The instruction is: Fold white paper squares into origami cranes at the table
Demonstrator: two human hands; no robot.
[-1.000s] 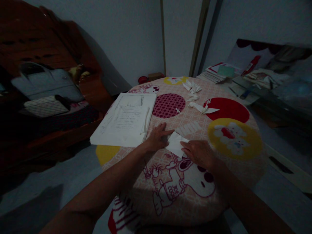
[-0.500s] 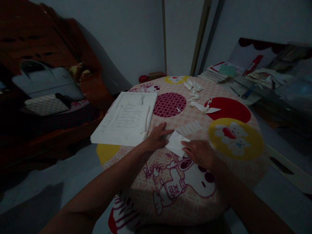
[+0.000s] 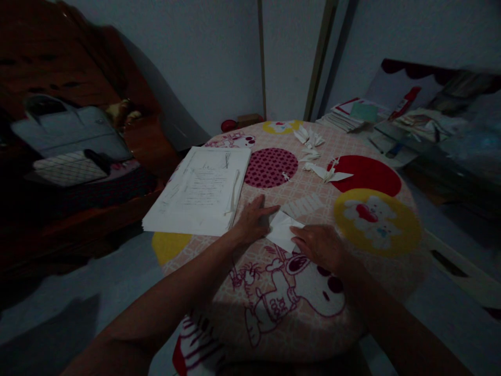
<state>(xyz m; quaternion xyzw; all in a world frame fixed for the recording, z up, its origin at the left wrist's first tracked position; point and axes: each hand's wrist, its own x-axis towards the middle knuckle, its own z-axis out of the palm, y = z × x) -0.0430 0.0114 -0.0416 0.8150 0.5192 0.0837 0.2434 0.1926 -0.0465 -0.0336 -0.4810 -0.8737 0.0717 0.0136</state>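
Note:
A small folded white paper (image 3: 282, 231) lies on the patterned cloth of the round table (image 3: 219, 313), between my hands. At its left edge rests my left hand (image 3: 252, 222), fingers spread, the index finger reaching along the upper left edge. My right hand (image 3: 319, 244) has its fingers on the paper's right side, pinching that edge. Beyond the paper lie white folded paper birds: one with spread wings (image 3: 329, 174) partly on the red circle, others (image 3: 309, 137) farther back. A tiny white piece (image 3: 286, 176) sits on the purple circle.
A stack of printed sheets (image 3: 199, 190) covers the table's left side, with a thin white strip on it. Left of the table, a wooden chair (image 3: 144, 141) holds a pale bag (image 3: 78, 130). Papers (image 3: 344, 119) and a glass-topped surface stand at the back right.
The view has shifted very slightly. Both hands and the folded paper keep nearly the same positions on the table.

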